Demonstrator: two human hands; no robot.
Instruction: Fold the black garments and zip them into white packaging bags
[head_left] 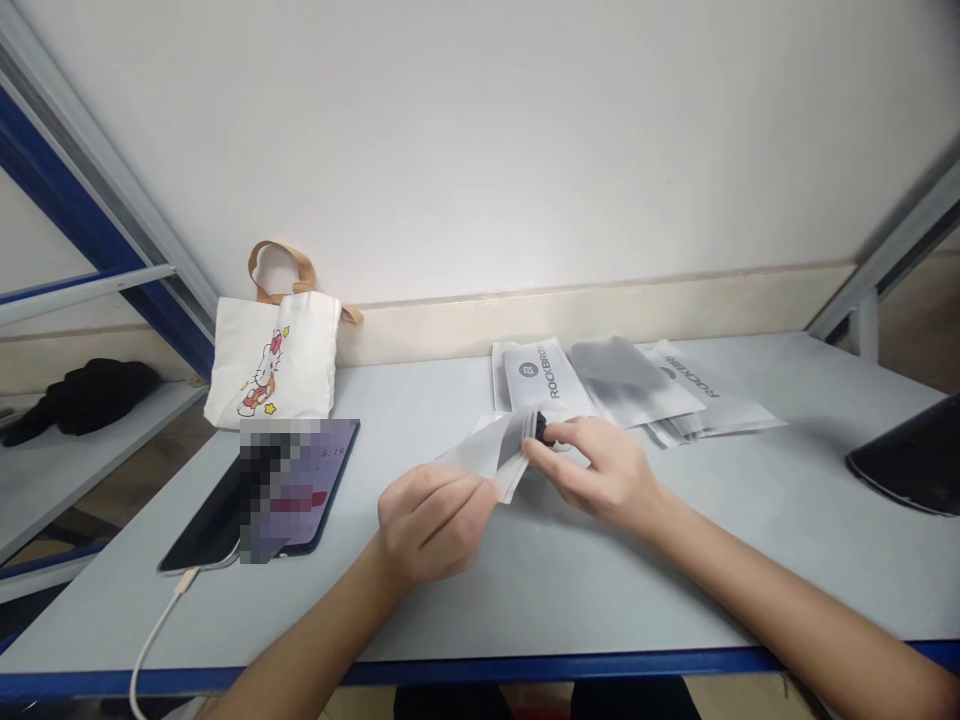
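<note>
On the desk [600, 600] | right hand [600, 475] pinches pouch [487, 455] | black item [541, 428] half-hidden

On my remote feed: white pouch [480, 452], dark inside; black-lettered white pouches [541, 380]; white tote [292, 365], tan handles [279, 268], cartoon-cat print; pale grey bench [570, 590], blue edge [525, 666]

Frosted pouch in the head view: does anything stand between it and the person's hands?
Nothing visible does. The frosted pouch already meets the left hand at its lower end, and the right hand is pinching its other end, beside a black item at the pouch's edge.
</note>
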